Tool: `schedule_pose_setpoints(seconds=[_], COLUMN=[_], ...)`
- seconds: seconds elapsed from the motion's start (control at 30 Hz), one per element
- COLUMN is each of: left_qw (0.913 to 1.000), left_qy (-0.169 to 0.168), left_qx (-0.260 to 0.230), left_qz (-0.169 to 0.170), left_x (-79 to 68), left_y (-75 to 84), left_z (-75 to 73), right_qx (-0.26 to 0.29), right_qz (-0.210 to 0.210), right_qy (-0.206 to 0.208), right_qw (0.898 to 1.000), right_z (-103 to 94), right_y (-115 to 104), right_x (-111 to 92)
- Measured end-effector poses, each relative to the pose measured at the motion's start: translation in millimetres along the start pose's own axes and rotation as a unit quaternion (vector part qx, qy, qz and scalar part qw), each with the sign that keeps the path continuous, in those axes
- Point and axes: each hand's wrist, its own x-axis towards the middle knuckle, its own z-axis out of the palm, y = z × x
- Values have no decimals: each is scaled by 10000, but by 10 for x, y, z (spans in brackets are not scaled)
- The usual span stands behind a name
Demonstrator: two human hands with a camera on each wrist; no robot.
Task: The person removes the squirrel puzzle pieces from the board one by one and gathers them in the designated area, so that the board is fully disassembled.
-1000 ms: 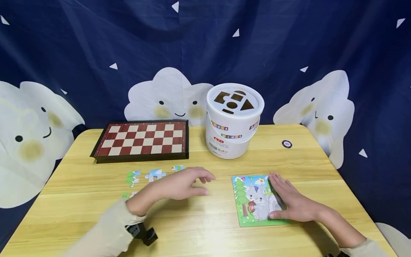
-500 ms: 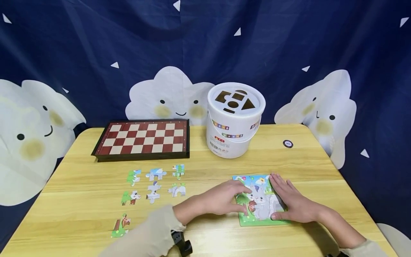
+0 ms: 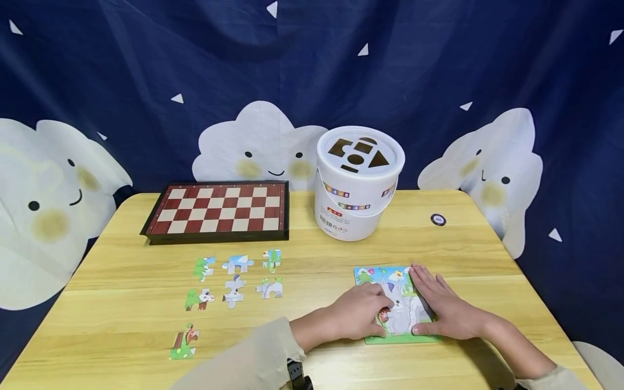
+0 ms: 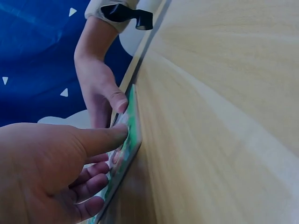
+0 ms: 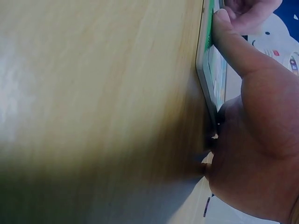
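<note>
A square puzzle board (image 3: 402,320) with a squirrel picture lies flat at the table's right front. My left hand (image 3: 358,312) reaches over its left half, covering part of the picture. In the left wrist view, the thumb (image 4: 119,134) touches the board's face, and the loosely bent fingers stay spread from it, nothing visible between them. My right hand (image 3: 447,310) rests along the board's right side, fingers straight, with its thumb (image 5: 223,21) on the lower edge. Loose jigsaw pieces lie to the left, including a squirrel-ear piece (image 3: 234,292) and a log piece (image 3: 184,343).
A red-and-cream checkerboard (image 3: 216,210) stands at the back left of the wooden table (image 3: 312,271). Beside it is a white bucket (image 3: 348,214) with shaped holes in its lid. A small dark round chip (image 3: 438,219) lies at the back right. A cloud-patterned curtain hangs behind.
My left hand has moved right from beside the loose pieces to over the board, its fingers bending onto the picture. The right hand has stayed in place.
</note>
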Motion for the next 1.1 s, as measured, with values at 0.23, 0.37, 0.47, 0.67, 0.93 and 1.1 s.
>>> schedule_pose_setpoints(seconds=[0.23, 0.37, 0.47, 0.67, 0.93, 1.1], left_qw=[9998, 9998, 9997, 9982, 9973, 9966], left_qy=[-68, -82, -97, -204, -186, -159], left_qx=[-107, -126, -234, -564, -716, -807], left_qz=[150, 117, 67, -57, -31, 60], left_x=[52, 84, 106, 122, 127, 144], left_y=[15, 10, 1, -5, -31, -68], left_z=[30, 40, 43, 19, 23, 56], right_qx=[-4, -77, -56, -23, -46, -50], right_qz=[8, -107, -97, -41, -114, -131], right_qy=[-11, 83, 65, 42, 60, 55], right_qw=[10000, 9999, 9999, 10000, 9999, 9999], right_z=[2, 5, 9, 20, 14, -10], right_y=[1, 9, 14, 26, 35, 21], right_x=[-6, -11, -11, -12, -7, -6])
